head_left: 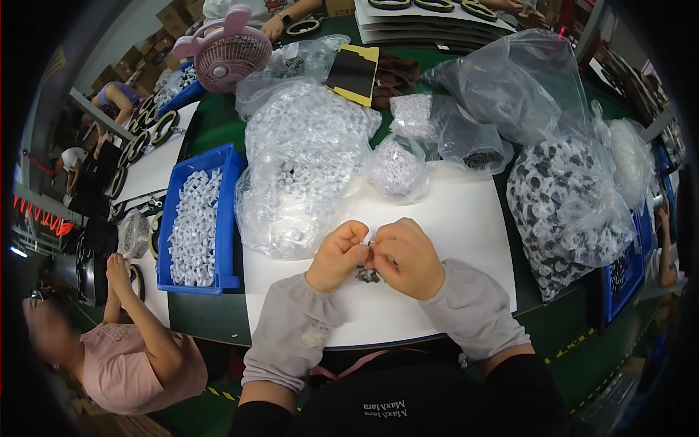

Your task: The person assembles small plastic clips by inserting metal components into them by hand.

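Observation:
Both hands meet over a white board (466, 218) on the table. My left hand (335, 258) is closed, pinching a small white plastic part (368, 237) between thumb and forefinger. Right against it, my right hand (409, 261) is closed with the fingertips pressed together at the same part. Whatever those right fingers hold is hidden behind them. Just below the fingertips lies a small pile of dark metal pieces (369, 276), partly covered by my right hand.
A blue bin (237, 218) of white plastic parts stands left. Beyond my hands lie a large clear bag (306, 138) of white parts and a smaller bag (397, 169). A bag of black and white parts (568, 211) sits right. A pink fan (231, 58) stands far left; a co-worker (138, 364) sits left.

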Tool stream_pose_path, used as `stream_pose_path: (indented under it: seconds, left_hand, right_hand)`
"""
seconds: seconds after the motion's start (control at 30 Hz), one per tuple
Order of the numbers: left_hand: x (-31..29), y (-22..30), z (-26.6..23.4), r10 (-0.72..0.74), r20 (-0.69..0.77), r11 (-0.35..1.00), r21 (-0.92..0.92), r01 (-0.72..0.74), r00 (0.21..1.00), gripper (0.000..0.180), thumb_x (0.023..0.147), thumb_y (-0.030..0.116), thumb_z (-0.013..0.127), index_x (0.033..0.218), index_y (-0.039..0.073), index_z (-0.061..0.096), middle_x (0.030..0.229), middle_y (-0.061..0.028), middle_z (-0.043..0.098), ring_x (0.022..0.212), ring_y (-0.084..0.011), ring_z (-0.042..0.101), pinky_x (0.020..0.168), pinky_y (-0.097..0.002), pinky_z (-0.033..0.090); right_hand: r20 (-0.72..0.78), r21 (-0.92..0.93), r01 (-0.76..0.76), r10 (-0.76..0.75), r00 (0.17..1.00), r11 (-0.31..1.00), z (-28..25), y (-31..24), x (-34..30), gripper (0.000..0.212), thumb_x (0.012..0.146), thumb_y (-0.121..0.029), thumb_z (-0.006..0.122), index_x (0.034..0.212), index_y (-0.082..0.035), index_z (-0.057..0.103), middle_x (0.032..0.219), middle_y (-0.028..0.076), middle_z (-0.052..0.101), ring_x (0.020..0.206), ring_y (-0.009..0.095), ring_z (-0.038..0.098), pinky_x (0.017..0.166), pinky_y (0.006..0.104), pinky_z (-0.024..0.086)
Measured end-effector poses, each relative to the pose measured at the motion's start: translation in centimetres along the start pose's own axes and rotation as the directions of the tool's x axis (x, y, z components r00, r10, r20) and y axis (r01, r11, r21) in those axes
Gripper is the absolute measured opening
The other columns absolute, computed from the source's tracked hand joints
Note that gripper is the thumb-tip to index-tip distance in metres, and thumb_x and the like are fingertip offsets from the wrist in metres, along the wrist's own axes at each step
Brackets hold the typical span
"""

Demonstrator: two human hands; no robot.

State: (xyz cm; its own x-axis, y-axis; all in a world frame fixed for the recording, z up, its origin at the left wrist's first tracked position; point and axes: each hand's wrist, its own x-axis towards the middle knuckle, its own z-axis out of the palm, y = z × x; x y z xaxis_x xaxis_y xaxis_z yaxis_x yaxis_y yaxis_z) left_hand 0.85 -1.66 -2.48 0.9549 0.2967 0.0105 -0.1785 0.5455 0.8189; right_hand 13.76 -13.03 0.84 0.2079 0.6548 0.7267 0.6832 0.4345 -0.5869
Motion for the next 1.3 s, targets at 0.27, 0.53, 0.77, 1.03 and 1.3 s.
stream_pose_path:
  seconds: [0.27,0.53,0.77,1.03,1.3]
  left_hand:
    - [-0.1,0.2,0.4,0.026,0.068,0.992,-0.123,-0.017,0.997,0.02,0.09,0.018,0.056,0.098,0.004,0.046,0.086,-0.005,0.056,0.075,-0.0133,0.054,0.071,-0.026,0.044]
    - [0.0,0.7,0.8,0.066,0.058,0.989,-0.138,-0.058,0.996,0.027,0.09,0.016,0.057,0.107,0.008,0.038,0.083,-0.0068,0.056,0.075,-0.0149,0.054,0.07,-0.0283,0.044]
    - [-0.1,1.3,0.9,0.023,0.049,0.996,-0.088,-0.018,0.999,0.035,0.09,0.014,0.056,0.114,0.012,0.031,0.08,-0.0062,0.055,0.072,-0.0146,0.055,0.069,-0.0274,0.043]
    - [-0.5,1.5,0.9,0.004,0.008,0.995,-0.1,-0.003,1.0,0.033,0.09,0.015,0.056,0.113,0.012,0.032,0.076,-0.0051,0.055,0.071,-0.0148,0.055,0.067,-0.0274,0.043]
    - [-1.4,4.7,-1.0,0.496,-0.363,0.677,-0.407,-0.613,0.789,0.043,0.084,0.032,0.064,0.112,0.007,0.043,0.068,-0.0013,0.045,0.065,-0.014,0.047,0.068,-0.0271,0.041]
  right_hand:
    - [-0.045,-0.051,0.14,-0.142,0.989,0.989,0.2,0.0,-0.1,0.027,0.064,0.009,0.066,0.083,-0.005,0.053,0.081,0.009,0.056,0.066,0.024,0.051,0.058,0.0302,0.042]
    - [0.298,0.532,-0.564,0.483,0.823,0.632,-0.3,1.0,-0.1,0.009,0.081,-0.002,0.062,0.088,-0.001,0.057,0.087,0.005,0.054,0.071,0.01,0.054,0.065,0.0234,0.044]
    - [0.389,0.65,-0.601,0.475,0.789,0.465,-0.7,1.0,-0.1,0.005,0.086,-0.001,0.058,0.09,0.001,0.057,0.095,0.006,0.051,0.076,0.011,0.057,0.066,0.0211,0.045]
    - [0.395,0.68,-0.587,0.455,0.798,0.439,-0.1,0.7,-0.3,0.012,0.087,-0.003,0.057,0.097,0.002,0.057,0.098,0.006,0.05,0.08,0.011,0.055,0.069,0.023,0.045]
    - [0.301,0.584,-0.549,0.468,0.831,0.599,-0.4,1.2,-0.2,0.023,0.086,-0.004,0.057,0.108,0.002,0.057,0.095,0.004,0.049,0.079,0.008,0.049,0.072,0.0211,0.041]
